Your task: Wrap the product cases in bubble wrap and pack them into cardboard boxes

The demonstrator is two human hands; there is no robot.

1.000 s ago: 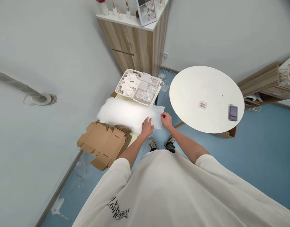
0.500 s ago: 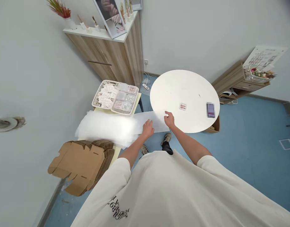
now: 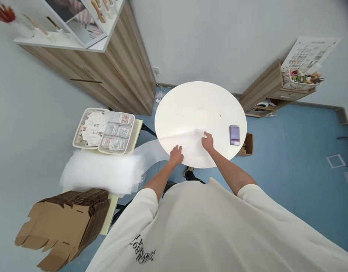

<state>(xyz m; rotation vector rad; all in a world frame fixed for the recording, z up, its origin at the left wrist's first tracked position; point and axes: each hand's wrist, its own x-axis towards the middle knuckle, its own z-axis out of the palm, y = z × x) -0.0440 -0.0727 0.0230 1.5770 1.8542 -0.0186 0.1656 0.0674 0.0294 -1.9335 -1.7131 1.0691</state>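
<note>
A thin, translucent white packing sheet (image 3: pixel 152 153) stretches from the stack of similar sheets (image 3: pixel 100 170) at the left across to the round white table (image 3: pixel 200 100). Near its far end, my right hand (image 3: pixel 208 142) is closed, pinching the sheet's edge above the tabletop. My left hand (image 3: pixel 176 155) lies over the sheet by the table's near edge, fingers spread apart. The small clear case seen on the table earlier no longer shows; the sheet lies over that area.
A purple-screened, blurred device (image 3: pixel 234 135) lies on the table's right side. White baskets (image 3: pixel 77 138) of cards and clear cases stand beyond the sheet stack. Flattened cardboard boxes (image 3: pixel 60 223) are piled at lower left. A wooden cabinet (image 3: pixel 128 71) stands behind; an open carton (image 3: pixel 249 143) is on the floor.
The view has turned right and moved toward the round table. My right hand has drawn the sheet off the stack and over the tabletop, covering the small case. My left hand follows along it.
</note>
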